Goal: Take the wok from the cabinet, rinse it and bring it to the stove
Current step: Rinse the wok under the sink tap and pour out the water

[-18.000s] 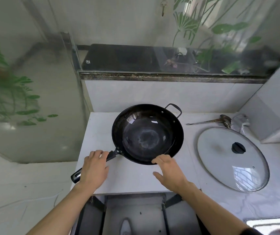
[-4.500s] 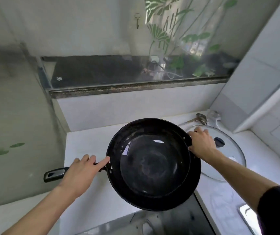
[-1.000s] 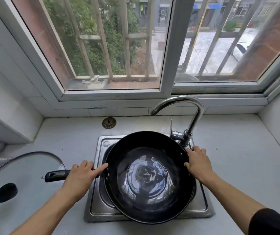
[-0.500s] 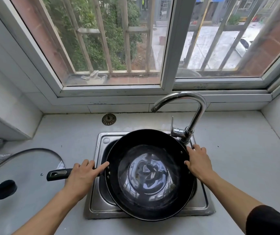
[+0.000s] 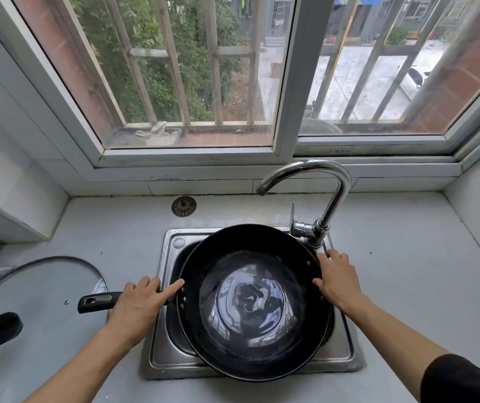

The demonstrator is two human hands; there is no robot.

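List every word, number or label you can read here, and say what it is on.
Nothing can be read.
Window frame: a small dark print on the lower rail, too small to read.
Window frame, right lower rail: a faint mark, blurred.
Wok, tap, sink, lid: no text shows.

The round metal wok [image 5: 254,301] in the middle is black and shiny. The steel sink [image 5: 161,338] and curved tap [image 5: 331,196] are silver. The glass lid [image 5: 41,286] at lower left has a black knob. The stone counter [image 5: 407,271] is pale grey.
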